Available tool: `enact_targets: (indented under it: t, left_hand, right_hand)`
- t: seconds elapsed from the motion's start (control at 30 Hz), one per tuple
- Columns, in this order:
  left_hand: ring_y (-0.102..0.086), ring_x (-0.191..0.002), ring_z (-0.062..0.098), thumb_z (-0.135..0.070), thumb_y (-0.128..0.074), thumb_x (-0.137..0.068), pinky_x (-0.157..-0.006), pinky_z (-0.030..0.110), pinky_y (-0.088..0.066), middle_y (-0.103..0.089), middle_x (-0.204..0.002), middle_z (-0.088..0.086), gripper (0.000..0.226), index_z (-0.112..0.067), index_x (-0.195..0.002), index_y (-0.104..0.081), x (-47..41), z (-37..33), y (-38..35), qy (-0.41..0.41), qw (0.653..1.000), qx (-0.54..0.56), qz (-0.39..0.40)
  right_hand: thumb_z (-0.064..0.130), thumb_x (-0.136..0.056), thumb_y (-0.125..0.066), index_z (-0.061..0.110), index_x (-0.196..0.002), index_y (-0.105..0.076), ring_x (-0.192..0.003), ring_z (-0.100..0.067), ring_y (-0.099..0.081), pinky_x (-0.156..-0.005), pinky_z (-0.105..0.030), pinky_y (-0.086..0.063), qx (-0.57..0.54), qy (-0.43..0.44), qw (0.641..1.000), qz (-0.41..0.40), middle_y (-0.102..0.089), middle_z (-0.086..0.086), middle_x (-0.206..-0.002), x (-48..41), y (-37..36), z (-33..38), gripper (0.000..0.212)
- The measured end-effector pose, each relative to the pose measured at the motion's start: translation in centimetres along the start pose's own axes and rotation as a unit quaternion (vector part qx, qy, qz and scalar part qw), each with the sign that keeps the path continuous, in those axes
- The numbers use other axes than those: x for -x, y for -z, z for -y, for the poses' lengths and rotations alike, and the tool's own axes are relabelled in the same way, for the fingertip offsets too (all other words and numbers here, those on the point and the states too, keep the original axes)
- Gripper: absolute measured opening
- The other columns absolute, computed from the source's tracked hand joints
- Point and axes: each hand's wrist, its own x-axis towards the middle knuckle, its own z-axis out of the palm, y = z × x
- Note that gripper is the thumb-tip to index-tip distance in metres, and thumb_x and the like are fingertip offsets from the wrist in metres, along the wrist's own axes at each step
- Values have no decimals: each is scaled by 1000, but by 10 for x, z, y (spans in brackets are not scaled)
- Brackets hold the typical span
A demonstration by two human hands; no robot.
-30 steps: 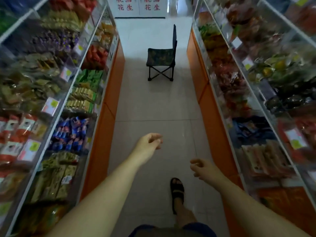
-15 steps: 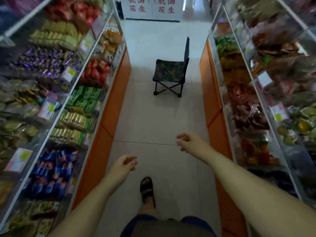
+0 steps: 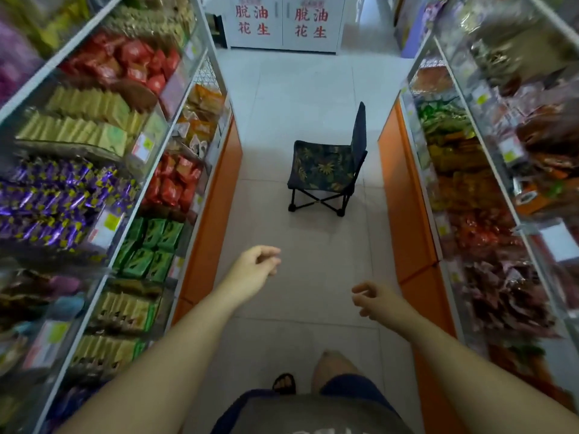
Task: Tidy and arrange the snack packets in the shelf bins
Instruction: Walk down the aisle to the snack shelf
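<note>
Midway down the aisle, both grips hang empty between two runs of snack bins.

Head view: snack packets fill the clear-fronted shelf bins (image 3: 153,133) on both sides. On the left are purple foil packets (image 3: 56,198), green packets (image 3: 150,245), red packets (image 3: 175,183) and tan packets (image 3: 78,126); the right side is blurred and seems to hold reddish and brown packs (image 3: 507,296). The left grip (image 3: 253,264) hangs over the floor (image 3: 313,89) near the left shelf's orange base, fingers loosely curled, holding nothing. The right grip (image 3: 376,300) is lower, nearer the right shelf, and likewise slack and empty. Neither touches a packet; the bins lie out to either side. Two grips, two shelf runs and one folding chair (image 3: 326,170) ahead; the packets are too many to count.
</note>
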Motion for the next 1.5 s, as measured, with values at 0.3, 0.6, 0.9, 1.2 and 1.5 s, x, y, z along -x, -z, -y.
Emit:
enact_targets:
  t: [0.3,0.6,0.9,1.2,1.5]
  left_hand:
    - [-61,-93,7,-15,-47,-97,-73,17,-42,-63,-110,-3,22,-20,-115,-57,-164,-79,11,24,1000,7,3]
    - [-59,-94,15,-9,-45,-98,-66,16,-40,-62,-113,5,22,-13,-116,-56,-273,-104,54,112,991,43,-66]
    - [-59,-91,8,-13,-46,-98,-84,29,-43,-63,-115,1,19,-20,-111,-58,-360,-95,147,185,967,108,-141]
    - [-59,-82,2,-11,-45,-97,-68,15,-42,-64,-107,-1,23,-15,-116,-58,-489,-174,225,104,977,123,-138]
    - [-62,-88,4,-16,-47,-97,-79,20,-48,-65,-102,-5,17,-26,-103,-60,-574,-214,282,61,974,144,-167]
  right_hand:
    - [29,-94,-50,14,-122,-53,-87,-13,-61,-71,-22,-48,46,-15,999,19,-59,-4,-111,-147,93,71,32]
    - [26,-94,-52,15,-117,-57,-86,-13,-61,-71,-22,-50,112,128,985,38,-62,-1,-102,-273,165,239,26]
    - [27,-94,-50,18,-115,-57,-77,-11,-61,-61,-15,-46,120,182,973,79,-64,-1,-95,-387,162,368,23]
    - [27,-93,-53,15,-116,-58,-76,-6,-61,-60,-16,-45,160,127,975,94,-64,-2,-98,-491,152,445,26]
    - [22,-93,-53,10,-116,-58,-74,-10,-59,-54,-12,-40,220,116,963,104,-60,-2,-96,-592,158,518,26]
